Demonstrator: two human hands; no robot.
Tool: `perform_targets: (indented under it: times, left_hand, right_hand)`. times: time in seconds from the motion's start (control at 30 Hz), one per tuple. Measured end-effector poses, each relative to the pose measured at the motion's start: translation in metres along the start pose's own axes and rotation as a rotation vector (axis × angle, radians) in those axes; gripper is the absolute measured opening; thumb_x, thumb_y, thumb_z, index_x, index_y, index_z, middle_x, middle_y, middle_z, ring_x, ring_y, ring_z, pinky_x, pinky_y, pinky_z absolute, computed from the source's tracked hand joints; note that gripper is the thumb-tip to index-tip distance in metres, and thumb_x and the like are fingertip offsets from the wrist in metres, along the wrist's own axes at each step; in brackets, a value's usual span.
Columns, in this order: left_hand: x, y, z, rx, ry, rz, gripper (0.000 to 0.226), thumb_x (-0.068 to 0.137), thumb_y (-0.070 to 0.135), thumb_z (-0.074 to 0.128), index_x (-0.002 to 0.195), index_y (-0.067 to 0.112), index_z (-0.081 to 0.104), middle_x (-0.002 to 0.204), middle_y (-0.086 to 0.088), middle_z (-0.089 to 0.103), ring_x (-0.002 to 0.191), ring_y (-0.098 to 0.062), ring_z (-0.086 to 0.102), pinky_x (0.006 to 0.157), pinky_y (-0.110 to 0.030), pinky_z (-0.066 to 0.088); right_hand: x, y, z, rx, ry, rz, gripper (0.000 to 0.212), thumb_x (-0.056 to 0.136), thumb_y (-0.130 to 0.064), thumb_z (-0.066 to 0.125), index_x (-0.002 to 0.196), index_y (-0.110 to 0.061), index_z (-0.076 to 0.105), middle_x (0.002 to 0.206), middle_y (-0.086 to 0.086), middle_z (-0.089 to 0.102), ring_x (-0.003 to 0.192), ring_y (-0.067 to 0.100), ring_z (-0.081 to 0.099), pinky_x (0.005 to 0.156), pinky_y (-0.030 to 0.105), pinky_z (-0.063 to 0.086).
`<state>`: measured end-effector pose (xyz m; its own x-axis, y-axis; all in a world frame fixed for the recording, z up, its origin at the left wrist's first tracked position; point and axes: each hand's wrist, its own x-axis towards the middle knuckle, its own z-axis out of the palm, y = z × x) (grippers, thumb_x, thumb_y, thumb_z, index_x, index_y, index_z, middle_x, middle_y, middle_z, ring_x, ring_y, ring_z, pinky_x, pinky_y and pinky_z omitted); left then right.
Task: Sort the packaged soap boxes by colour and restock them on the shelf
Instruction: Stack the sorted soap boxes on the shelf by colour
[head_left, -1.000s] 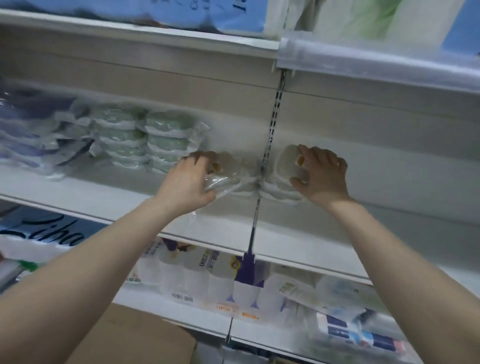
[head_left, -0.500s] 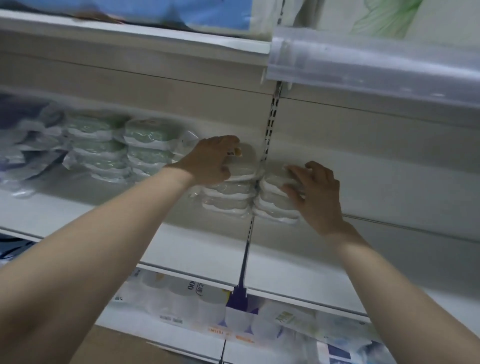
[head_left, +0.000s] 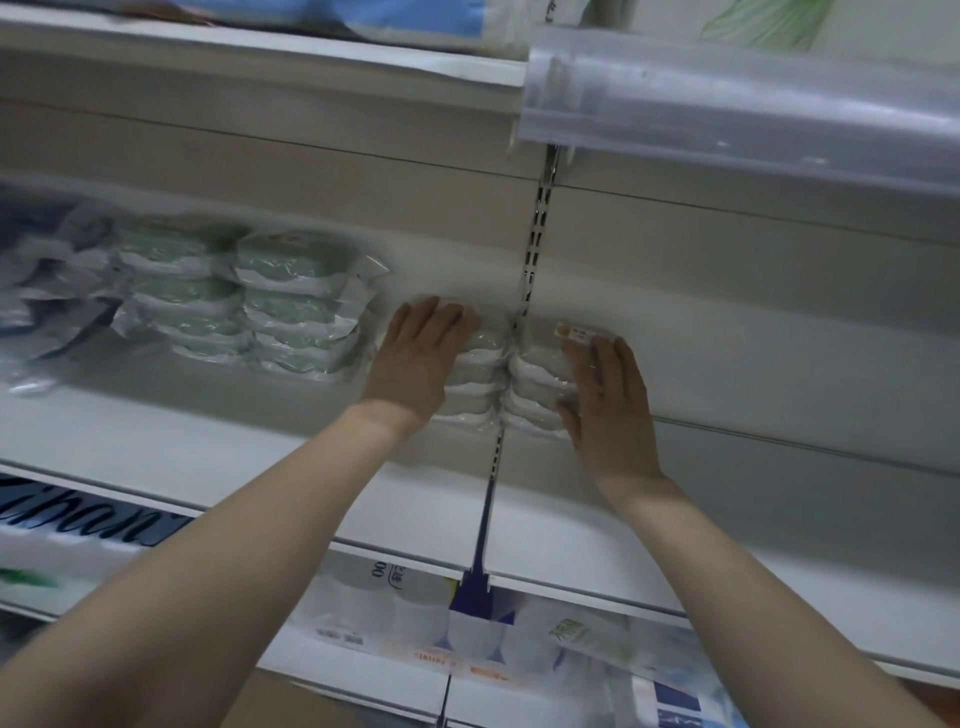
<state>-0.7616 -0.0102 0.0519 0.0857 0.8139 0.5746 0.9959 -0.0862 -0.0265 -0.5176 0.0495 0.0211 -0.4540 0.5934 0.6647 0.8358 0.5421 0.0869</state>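
Two stacks of white soap boxes in clear wrap stand side by side at the back of the white shelf (head_left: 208, 447). My left hand (head_left: 421, 358) lies flat with straight fingers on the left white stack (head_left: 478, 374). My right hand (head_left: 608, 405) presses flat against the right side of the right white stack (head_left: 535, 379), whose top box carries an orange label. Further left stand two stacks of green soap boxes (head_left: 291, 301), and beyond them dark blue packs (head_left: 47, 270), blurred.
A clear plastic price rail (head_left: 727, 104) juts out above on the right. The shelf to the right of the white stacks is bare. Below, the lower shelf holds wrapped white rolls (head_left: 415, 608) and printed packs (head_left: 62, 535). A slotted upright (head_left: 535, 249) runs between the stacks.
Both hands went from holding the top white boxes to lying flat on the stacks. The white stacks now stand squared and close together. The camera has tilted up a little.
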Motion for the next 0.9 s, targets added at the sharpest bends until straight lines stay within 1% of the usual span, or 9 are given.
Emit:
perform_targets:
  times: [0.03,0.1,0.27,0.4,0.47,0.57,0.63,0.8,0.9]
  left_hand:
    - [0.0,0.001,-0.001,0.002,-0.003,-0.004,0.078,0.061,-0.013,0.044,0.136,0.011,0.05,0.133,-0.011,0.054,0.128,-0.04,0.042,0.111,-0.053,0.027]
    - [0.0,0.001,-0.002,0.003,0.004,0.001,0.081,0.059,-0.016,0.052,0.136,0.01,0.05,0.134,-0.011,0.053,0.129,-0.04,0.042,0.112,-0.053,0.026]
    - [-0.01,0.006,-0.011,0.007,0.036,0.022,0.076,0.065,-0.013,0.054,0.138,0.01,0.049,0.137,-0.01,0.052,0.131,-0.038,0.042,0.113,-0.048,0.023]
    - [-0.029,0.011,-0.022,0.047,0.077,0.067,0.069,0.068,-0.007,0.062,0.134,0.008,0.052,0.135,-0.013,0.054,0.129,-0.038,0.045,0.112,-0.049,0.028]
    - [-0.042,0.016,-0.031,0.051,0.103,0.084,0.064,0.071,-0.002,0.062,0.133,0.009,0.053,0.133,-0.012,0.055,0.127,-0.036,0.046,0.111,-0.048,0.03]
    - [-0.064,0.028,-0.047,0.062,0.121,0.117,0.055,0.079,0.008,0.062,0.134,0.011,0.052,0.133,-0.011,0.055,0.126,-0.035,0.047,0.111,-0.048,0.031]
    - [-0.083,0.036,-0.057,0.059,0.124,0.145,0.052,0.082,0.012,0.06,0.133,0.009,0.051,0.132,-0.011,0.054,0.125,-0.035,0.046,0.11,-0.048,0.031]
    - [-0.134,0.067,-0.081,0.014,0.087,0.193,0.055,0.085,0.019,0.056,0.139,0.012,0.045,0.135,-0.009,0.05,0.127,-0.032,0.041,0.114,-0.047,0.026]
    - [-0.158,0.09,-0.087,-0.037,0.082,0.202,0.056,0.085,0.02,0.059,0.139,0.011,0.046,0.137,-0.011,0.05,0.129,-0.032,0.041,0.115,-0.047,0.025]
  right_hand:
    - [0.0,0.0,0.0,-0.021,0.006,0.007,0.072,0.083,-0.022,0.068,0.148,-0.014,0.037,0.145,0.017,0.04,0.138,0.04,0.032,0.109,0.047,0.035]
    - [-0.001,-0.001,-0.001,-0.067,0.015,0.01,0.074,0.082,-0.025,0.069,0.148,-0.015,0.037,0.144,0.017,0.042,0.136,0.041,0.035,0.105,0.049,0.034]
    - [-0.008,-0.002,-0.008,-0.123,-0.001,-0.007,0.08,0.082,-0.03,0.07,0.151,-0.017,0.033,0.149,0.016,0.037,0.138,0.04,0.03,0.11,0.055,0.027]
    - [-0.018,-0.007,-0.024,-0.081,0.032,-0.039,0.075,0.084,-0.029,0.068,0.15,-0.017,0.034,0.152,0.017,0.035,0.14,0.039,0.025,0.112,0.056,0.025]
    - [-0.027,-0.011,-0.036,-0.087,0.031,-0.049,0.075,0.085,-0.03,0.068,0.15,-0.017,0.033,0.151,0.019,0.036,0.14,0.039,0.027,0.112,0.056,0.026]
    - [-0.046,-0.02,-0.061,-0.161,0.041,-0.071,0.069,0.086,-0.033,0.067,0.147,-0.013,0.039,0.146,0.02,0.042,0.137,0.041,0.035,0.111,0.055,0.03]
    - [-0.063,-0.028,-0.08,-0.188,0.039,-0.072,0.067,0.088,-0.035,0.065,0.146,-0.012,0.04,0.143,0.019,0.044,0.136,0.04,0.037,0.11,0.053,0.031]
    - [-0.124,-0.038,-0.123,-0.191,0.015,-0.058,0.069,0.088,-0.034,0.064,0.147,-0.01,0.038,0.141,0.021,0.046,0.135,0.042,0.038,0.109,0.053,0.03]
    - [-0.165,-0.038,-0.145,-0.208,-0.001,-0.038,0.065,0.092,-0.036,0.059,0.147,-0.01,0.038,0.139,0.022,0.049,0.134,0.041,0.041,0.109,0.052,0.031]
